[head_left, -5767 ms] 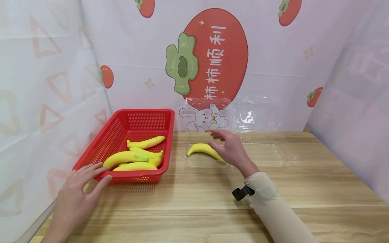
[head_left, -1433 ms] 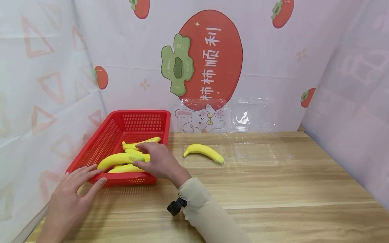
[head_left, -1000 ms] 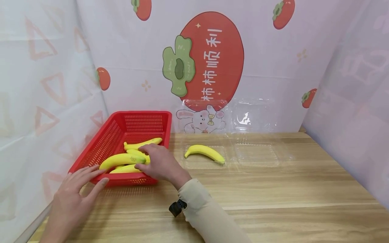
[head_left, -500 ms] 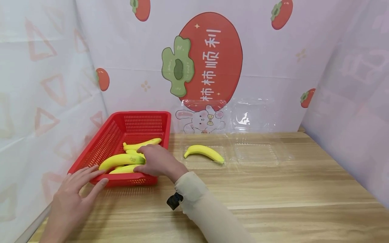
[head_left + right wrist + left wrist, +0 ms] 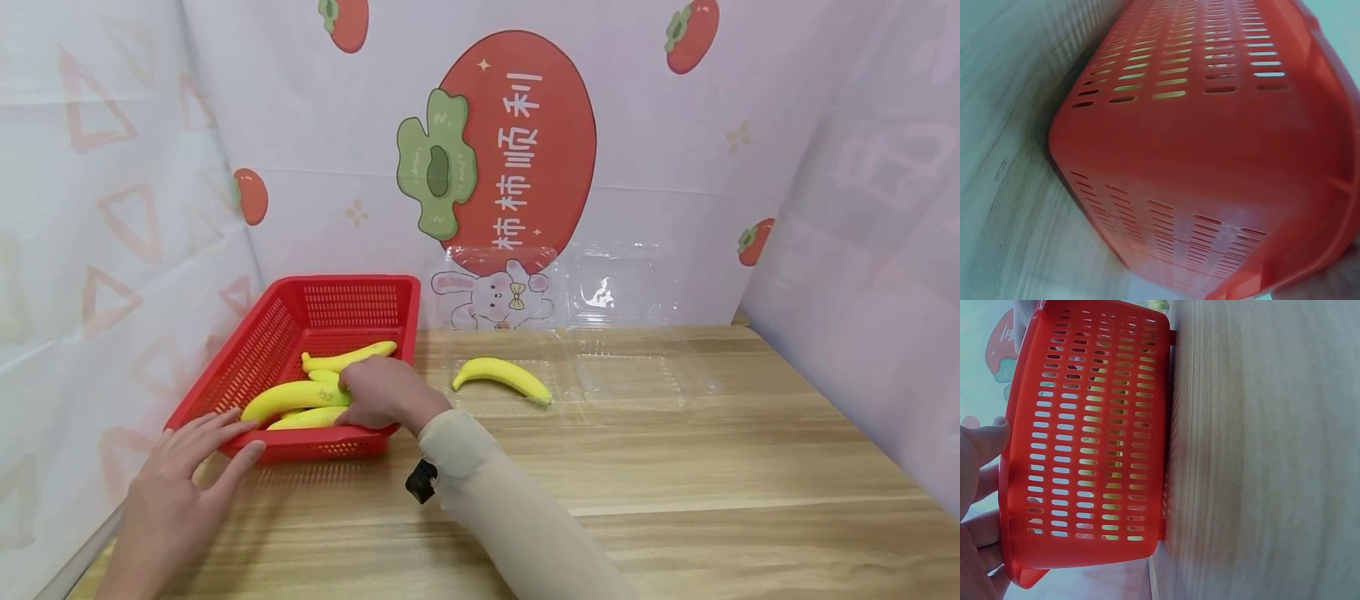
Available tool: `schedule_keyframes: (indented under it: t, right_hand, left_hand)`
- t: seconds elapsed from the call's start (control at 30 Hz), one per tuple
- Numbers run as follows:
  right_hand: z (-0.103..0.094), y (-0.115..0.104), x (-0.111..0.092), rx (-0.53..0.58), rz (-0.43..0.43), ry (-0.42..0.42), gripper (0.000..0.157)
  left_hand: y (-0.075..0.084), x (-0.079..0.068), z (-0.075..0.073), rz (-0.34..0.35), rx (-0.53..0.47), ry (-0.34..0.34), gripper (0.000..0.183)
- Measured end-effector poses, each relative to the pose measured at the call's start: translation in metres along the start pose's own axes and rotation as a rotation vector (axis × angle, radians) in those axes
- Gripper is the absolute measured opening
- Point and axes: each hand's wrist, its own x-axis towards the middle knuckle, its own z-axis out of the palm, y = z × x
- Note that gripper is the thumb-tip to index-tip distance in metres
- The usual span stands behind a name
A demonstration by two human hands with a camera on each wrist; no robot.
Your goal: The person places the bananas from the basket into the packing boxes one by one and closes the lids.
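Shifted from over the lone banana [image 5: 502, 377] into the red basket [image 5: 322, 447]: right hand [image 5: 386, 390]

Behind everything, persimmon-printed cloth [image 5: 645, 142]. Below, a wood-grain table [image 5: 675, 492]. On its left part, the basket; to the right of that, two clear plastic boxes [image 5: 615, 283], lids upright. Along the basket's near-left rim, left hand [image 5: 176, 487], fingers long and relaxed, resting there. Over the near-right corner, right hand, reaching down, fingers partly hidden; whether pinching or merely touching, impossible to tell. Just left of its thumb, right ends of the heaped bananas [image 5: 296, 398]. In the left-hand box, the lone banana, well apart from both grips.
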Motion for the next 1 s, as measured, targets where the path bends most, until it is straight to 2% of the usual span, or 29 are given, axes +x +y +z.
schedule_keyframes:
  t: [0.23, 0.57, 0.8, 1.0]
  right_hand:
    - [0.003, -0.001, 0.007, -0.065, 0.017, -0.001, 0.031]
    - [0.004, 0.001, 0.012, -0.143, -0.015, -0.008, 0.034]
    - [0.003, 0.000, 0.012, -0.174, -0.012, -0.023, 0.023]
    - [0.004, 0.000, 0.013, -0.192, -0.026, -0.015, 0.021]
  left_hand:
    - [0.001, 0.000, -0.002, -0.005, -0.006, -0.002, 0.061]
    - [0.004, 0.001, -0.004, -0.006, -0.003, -0.009, 0.062]
    - [0.005, 0.000, -0.004, -0.007, -0.010, 0.001, 0.062]
    - [0.004, 0.002, -0.003, -0.010, -0.013, -0.002, 0.061]
